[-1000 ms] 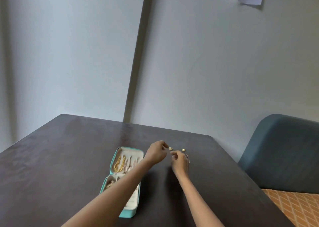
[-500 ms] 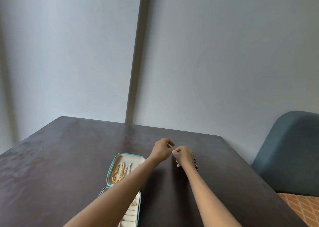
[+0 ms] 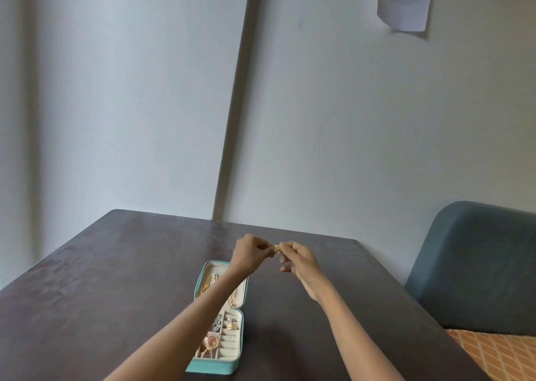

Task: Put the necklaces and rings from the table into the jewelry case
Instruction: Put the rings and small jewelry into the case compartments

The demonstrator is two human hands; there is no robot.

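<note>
A teal jewelry case lies open on the dark table. Gold chains hang in its lid half and rings and other pieces sit in the near half's cream compartments. Above the table, just beyond the case, my left hand and my right hand meet fingertip to fingertip. Between them they pinch a small gold ring. My left forearm crosses over the case and hides part of it. No other loose jewelry shows on the table; my hands may hide some.
A blue-grey upholstered chair stands by the table's right side, with an orange patterned surface below it. A pale wall rises behind the table, with a paper sheet pinned high up.
Both hands have lifted off the table and come together with the gold ring pinched between them. The small rings seen lying by the fingers a second ago are out of sight.
</note>
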